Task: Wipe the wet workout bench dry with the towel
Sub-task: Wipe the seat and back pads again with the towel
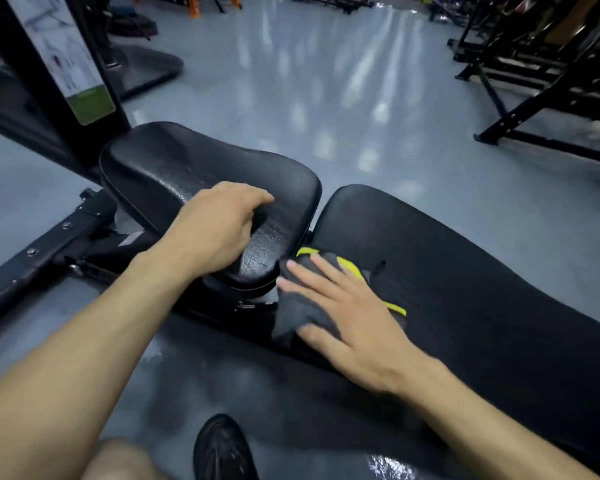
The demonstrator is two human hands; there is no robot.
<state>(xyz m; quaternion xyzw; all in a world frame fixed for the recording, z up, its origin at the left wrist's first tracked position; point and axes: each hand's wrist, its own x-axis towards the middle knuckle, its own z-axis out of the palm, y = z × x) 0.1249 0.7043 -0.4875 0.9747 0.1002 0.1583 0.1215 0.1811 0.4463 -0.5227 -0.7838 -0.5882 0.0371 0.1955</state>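
Pressing towel onto bench

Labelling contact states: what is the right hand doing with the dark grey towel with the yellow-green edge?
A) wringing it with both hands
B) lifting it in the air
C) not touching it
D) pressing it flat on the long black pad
D: the right hand, fingers spread straight, presses the dark grey towel with the yellow-green edge onto the long black padded bench pad.
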